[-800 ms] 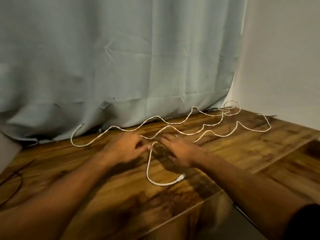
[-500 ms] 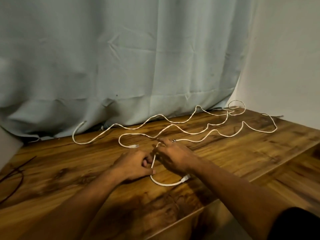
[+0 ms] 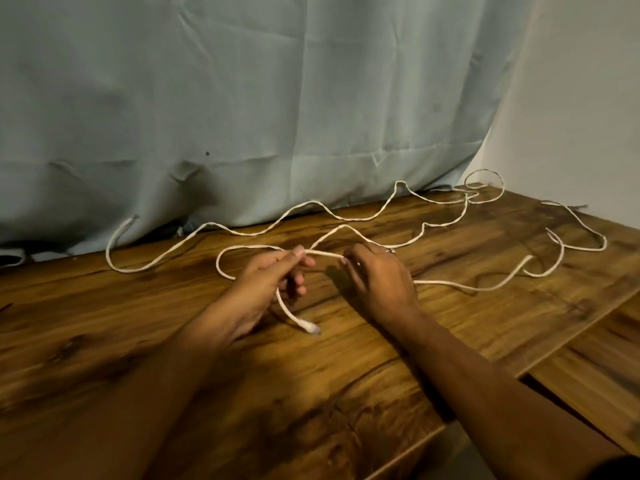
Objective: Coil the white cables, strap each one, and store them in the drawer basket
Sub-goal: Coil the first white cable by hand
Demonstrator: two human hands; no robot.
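Between the grips the white cable (image 3: 323,254) spans 9 to 3 o'clock, left grip (image 3: 272,278) and right grip (image 3: 377,278) each pinching it. Its plug (image 3: 310,328) lies at 5 o'clock; slack (image 3: 450,283) sprawls toward 3 on the surface (image 3: 346,375), nearer the right grip.

No text, label, brand, number or sign can be read anywhere in this view. The white cable (image 3: 325,254), the wooden table (image 3: 311,393) and the pale curtain (image 3: 242,116) at the far side show only plain surfaces. The connector (image 3: 310,328) at the cable's near end is too small and blurred to make out any marking.
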